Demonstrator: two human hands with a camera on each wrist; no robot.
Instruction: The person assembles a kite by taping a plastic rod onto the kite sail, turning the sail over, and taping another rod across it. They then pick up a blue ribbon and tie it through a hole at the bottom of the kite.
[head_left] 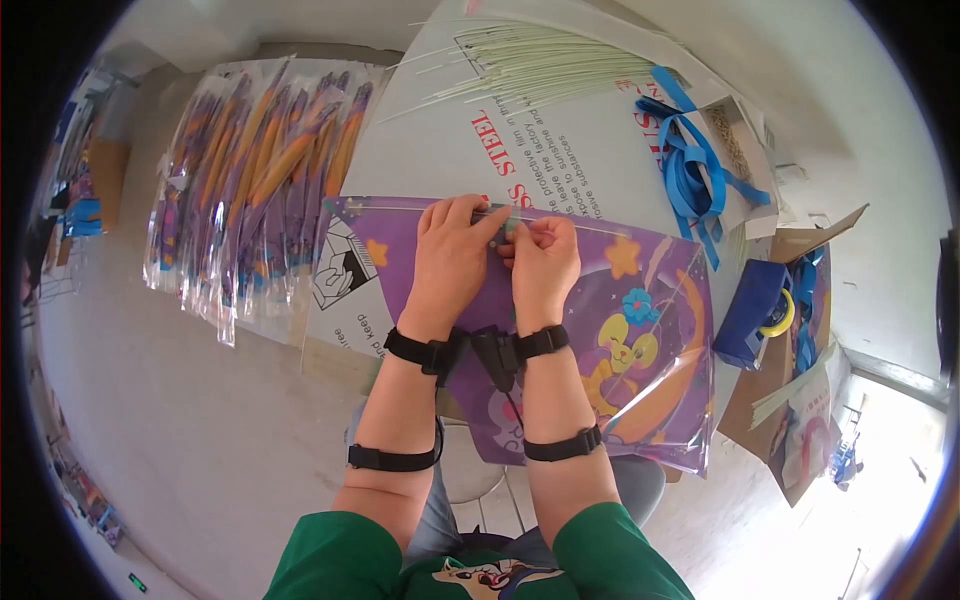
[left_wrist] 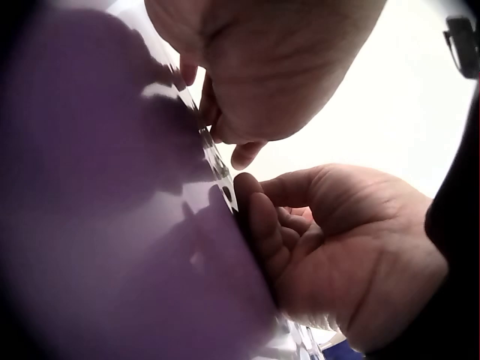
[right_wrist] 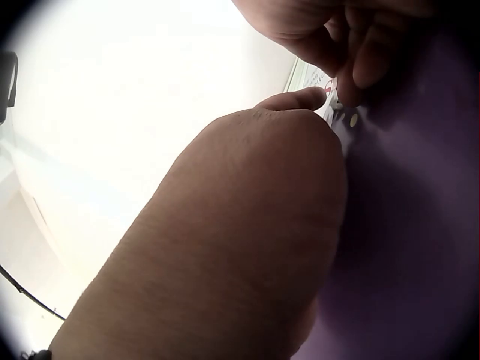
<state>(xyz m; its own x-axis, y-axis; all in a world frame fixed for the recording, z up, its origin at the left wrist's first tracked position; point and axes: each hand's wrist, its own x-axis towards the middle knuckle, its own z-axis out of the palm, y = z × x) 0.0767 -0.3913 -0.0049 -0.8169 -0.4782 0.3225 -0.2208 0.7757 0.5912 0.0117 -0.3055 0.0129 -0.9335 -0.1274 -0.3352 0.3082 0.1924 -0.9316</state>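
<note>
A purple printed sheet (head_left: 460, 380) with a cartoon rabbit, stars and a moon lies before me, glossy like plastic. A thin pale rod (head_left: 590, 227) runs along its far edge. My left hand (head_left: 450, 260) pinches that edge near its middle, thumb pointing toward the other hand. Close beside it, my right hand (head_left: 545, 265) pinches the same edge between thumb and forefinger, its other fingers curled. In the left wrist view the right hand (left_wrist: 337, 240) is right at the sheet's edge. The right wrist view shows the left hand's fingers (right_wrist: 371, 64) bent over the edge.
Bagged purple and orange bundles (head_left: 260, 160) lie at the left. Many thin pale rods (head_left: 550, 65) are spread on the lettered board (head_left: 430, 140) at the back. Blue ribbon (head_left: 695, 170), a blue tape dispenser (head_left: 748, 312) and an open cardboard box (head_left: 755, 410) stand at the right.
</note>
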